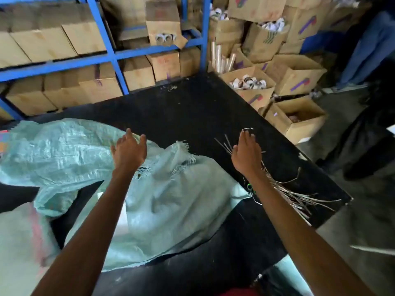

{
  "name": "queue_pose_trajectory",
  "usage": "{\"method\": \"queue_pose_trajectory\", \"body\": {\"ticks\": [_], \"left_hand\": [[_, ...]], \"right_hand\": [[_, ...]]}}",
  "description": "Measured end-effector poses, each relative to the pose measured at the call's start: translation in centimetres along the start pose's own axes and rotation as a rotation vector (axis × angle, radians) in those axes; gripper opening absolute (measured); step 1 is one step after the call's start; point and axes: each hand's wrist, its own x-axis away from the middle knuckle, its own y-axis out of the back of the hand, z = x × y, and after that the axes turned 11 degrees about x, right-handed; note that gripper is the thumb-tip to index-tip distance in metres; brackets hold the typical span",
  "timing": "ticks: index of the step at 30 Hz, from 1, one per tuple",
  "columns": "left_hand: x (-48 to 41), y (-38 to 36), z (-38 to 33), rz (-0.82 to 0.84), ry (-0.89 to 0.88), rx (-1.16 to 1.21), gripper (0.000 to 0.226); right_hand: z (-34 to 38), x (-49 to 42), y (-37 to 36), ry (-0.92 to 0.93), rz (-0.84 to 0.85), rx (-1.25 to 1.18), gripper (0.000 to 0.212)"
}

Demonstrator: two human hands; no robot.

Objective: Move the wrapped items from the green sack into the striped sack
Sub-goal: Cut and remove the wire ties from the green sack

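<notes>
Two bare forearms nearest, reaching forward over black bench (192,112). On left hand (128,149), fingers spread wide, holding nothing, above green sack (166,210). On right hand (246,152), fingers straight and close together, holding nothing, over bare bench beside loose pale strands (297,199). Green sack — pale woven plastic, crumpled and slack, frayed threads along torn mouth edge, sprawled across left and middle of bench. Contents hidden under folds; white patch under left forearm, not identifiable. Lower left: striped sack (25,242) — pale with faint pink stripe, blurred, cut off by frame edge, just beside green sack. Behind: cardboard boxes (299,80) and blue rack (111,56), softly blurred.
</notes>
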Motion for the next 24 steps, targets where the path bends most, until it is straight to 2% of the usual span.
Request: {"method": "queue_pose_trajectory", "body": {"ticks": [5, 11, 14, 17, 21, 24], "left_hand": [[-2.9, -3.6, 1.2, 0.132, 0.153, -0.033, 0.063], [-7.0, -7.3, 2.9, 0.284, 0.339, -0.092, 0.071], [-8.2, -8.5, 4.1, 0.328, 0.425, -0.104, 0.077], [-9.5, -9.5, 5.7, 0.36, 0.494, -0.082, 0.087], [-11.2, -10.5, 7.0, 0.364, 0.557, -0.036, 0.102], [-12.3, -11.2, 7.5, 0.337, 0.575, -0.081, 0.111]], "right_hand": [[-2.8, 1.3, -6.0, -0.22, 0.252, 0.01, 0.042], [-5.0, 1.3, -11.9, -0.467, 0.526, 0.095, 0.045], [-5.6, 1.0, -13.5, -0.502, 0.532, 0.138, 0.051], [-5.8, 0.4, -14.5, -0.53, 0.522, 0.149, 0.067], [-6.0, -0.3, -14.7, -0.567, 0.52, 0.214, 0.041], [-6.1, -0.9, -14.5, -0.607, 0.534, 0.215, 0.04]]}}
